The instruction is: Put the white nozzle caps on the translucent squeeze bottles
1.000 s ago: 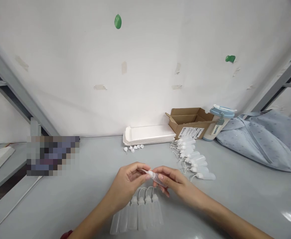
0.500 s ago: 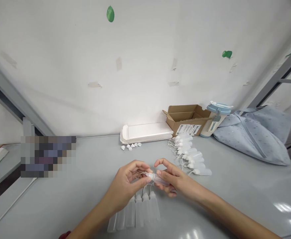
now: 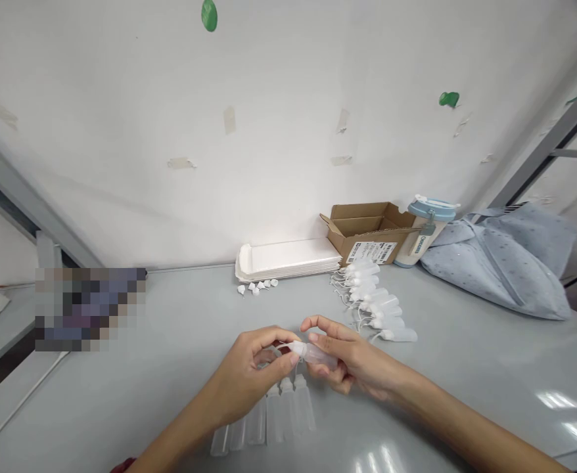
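Low in the middle of the view, my right hand (image 3: 347, 358) grips a small translucent squeeze bottle (image 3: 318, 355) by its body. My left hand (image 3: 252, 371) pinches the bottle's cap end between thumb and fingers. Both hands hover just above a row of several like bottles (image 3: 273, 420) lying side by side on the grey table (image 3: 145, 368). Another row of the same bottles (image 3: 377, 305) lies to the right, further back.
Several small white caps (image 3: 256, 287) lie before a stack of white trays (image 3: 288, 258) at the wall. A brown cardboard box (image 3: 367, 230), a blue-lidded cup (image 3: 424, 233) and a light blue cloth bag (image 3: 500, 263) stand at the back right.
My view has drifted a little, so everything sits slightly lower and left. Both hands keep their hold on the bottle; my right forefinger has lifted over its neck.
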Demonstrator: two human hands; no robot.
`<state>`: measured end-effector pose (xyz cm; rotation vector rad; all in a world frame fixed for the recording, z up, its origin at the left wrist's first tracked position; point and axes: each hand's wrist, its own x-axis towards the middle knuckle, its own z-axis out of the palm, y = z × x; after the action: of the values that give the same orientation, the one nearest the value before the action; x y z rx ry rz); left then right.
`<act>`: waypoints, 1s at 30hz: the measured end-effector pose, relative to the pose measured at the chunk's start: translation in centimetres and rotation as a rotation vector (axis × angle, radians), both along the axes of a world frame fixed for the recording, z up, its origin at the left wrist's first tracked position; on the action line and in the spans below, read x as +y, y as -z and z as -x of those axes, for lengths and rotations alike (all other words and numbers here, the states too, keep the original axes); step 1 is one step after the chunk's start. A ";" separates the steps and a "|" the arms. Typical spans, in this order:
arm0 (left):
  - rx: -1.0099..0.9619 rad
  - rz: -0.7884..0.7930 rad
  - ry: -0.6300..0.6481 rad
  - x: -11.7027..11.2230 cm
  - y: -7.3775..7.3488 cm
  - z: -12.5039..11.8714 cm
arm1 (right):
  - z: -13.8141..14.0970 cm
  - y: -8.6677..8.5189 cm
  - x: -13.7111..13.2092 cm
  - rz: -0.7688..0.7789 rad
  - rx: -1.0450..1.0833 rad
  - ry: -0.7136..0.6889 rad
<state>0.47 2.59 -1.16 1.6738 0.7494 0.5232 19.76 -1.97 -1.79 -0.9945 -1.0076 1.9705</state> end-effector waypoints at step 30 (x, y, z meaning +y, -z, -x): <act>0.066 -0.006 -0.079 -0.7 -0.3 -0.3 | 0.6 0.6 -0.5 -0.469 -0.418 0.191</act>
<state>0.76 1.87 -0.89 1.6788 0.8656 0.5271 19.16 -2.46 -2.35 -1.1963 -1.4584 1.3058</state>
